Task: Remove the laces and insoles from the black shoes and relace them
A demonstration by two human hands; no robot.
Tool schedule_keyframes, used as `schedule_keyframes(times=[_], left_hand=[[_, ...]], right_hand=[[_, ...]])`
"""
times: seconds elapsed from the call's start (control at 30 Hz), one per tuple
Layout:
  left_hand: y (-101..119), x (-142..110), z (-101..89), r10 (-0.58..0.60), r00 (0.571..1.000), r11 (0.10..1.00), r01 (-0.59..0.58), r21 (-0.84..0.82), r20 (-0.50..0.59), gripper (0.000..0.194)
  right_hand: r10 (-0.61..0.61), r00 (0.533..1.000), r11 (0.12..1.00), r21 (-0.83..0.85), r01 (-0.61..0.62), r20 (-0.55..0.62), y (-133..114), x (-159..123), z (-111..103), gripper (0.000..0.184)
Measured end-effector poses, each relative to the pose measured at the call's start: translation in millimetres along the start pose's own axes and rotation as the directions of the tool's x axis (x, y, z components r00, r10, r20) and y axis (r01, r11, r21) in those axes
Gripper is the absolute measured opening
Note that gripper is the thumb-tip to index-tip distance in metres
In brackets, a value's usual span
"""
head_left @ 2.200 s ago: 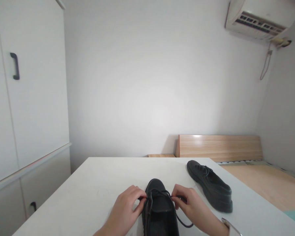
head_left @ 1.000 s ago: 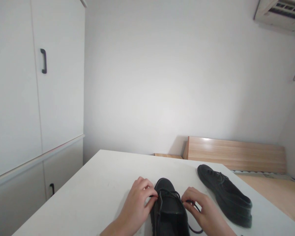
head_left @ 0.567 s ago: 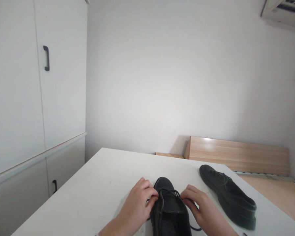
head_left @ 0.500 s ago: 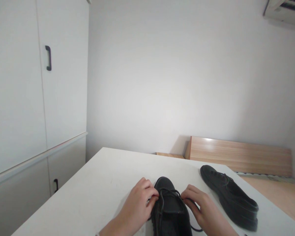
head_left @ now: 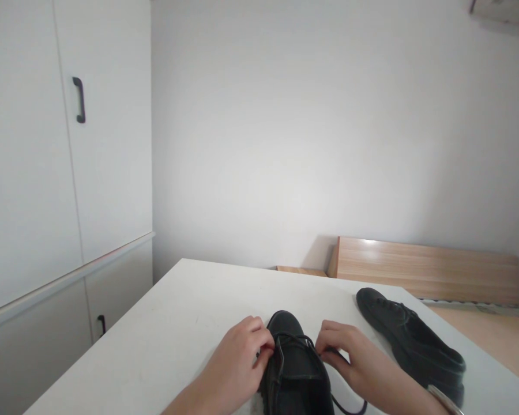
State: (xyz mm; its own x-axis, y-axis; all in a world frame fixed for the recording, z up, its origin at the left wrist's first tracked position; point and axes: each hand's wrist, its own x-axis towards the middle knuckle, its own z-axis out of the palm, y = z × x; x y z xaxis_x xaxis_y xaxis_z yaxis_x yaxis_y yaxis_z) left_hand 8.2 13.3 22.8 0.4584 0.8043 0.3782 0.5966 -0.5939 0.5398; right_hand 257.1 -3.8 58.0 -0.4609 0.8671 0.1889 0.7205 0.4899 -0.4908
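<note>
A black lace-up shoe point(head_left: 294, 369) stands on the white table point(head_left: 173, 334) right in front of me, toe pointing away. My left hand point(head_left: 237, 363) pinches the shoe's black lace at its left side, fingers closed. My right hand point(head_left: 354, 360) pinches the lace on the right side, fingers curled; a loose lace end point(head_left: 350, 408) trails under it. A second black shoe point(head_left: 410, 340) lies apart on the table to the right, untouched.
White cupboards with dark handles point(head_left: 78, 99) stand at the left. A wooden bed frame point(head_left: 424, 268) lies beyond the table's far right edge. A bracelet point(head_left: 445, 399) shows on my right wrist. An air conditioner point(head_left: 501, 12) hangs at the top right.
Both hands have stayed pinched on the lace of the near shoe, shifting only slightly. The view has swung left and a little down, so the second shoe sits further right.
</note>
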Motion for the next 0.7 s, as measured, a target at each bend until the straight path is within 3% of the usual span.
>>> schedule_keyframes(times=[0.27,0.7], left_hand=[[5.0,-0.4,-2.8,-0.015,1.000,1.000,0.015,-0.004,0.019,0.024],[4.5,-1.3,-0.5,0.019,1.000,1.000,-0.019,0.002,0.020,0.022]], right_hand=[[0.053,0.997,0.984,-0.166,-0.060,-0.047,-2.3,-8.0,13.1,0.028],[0.031,0.996,0.999,-0.007,-0.032,-0.086,2.6,-6.3,18.1,0.024]])
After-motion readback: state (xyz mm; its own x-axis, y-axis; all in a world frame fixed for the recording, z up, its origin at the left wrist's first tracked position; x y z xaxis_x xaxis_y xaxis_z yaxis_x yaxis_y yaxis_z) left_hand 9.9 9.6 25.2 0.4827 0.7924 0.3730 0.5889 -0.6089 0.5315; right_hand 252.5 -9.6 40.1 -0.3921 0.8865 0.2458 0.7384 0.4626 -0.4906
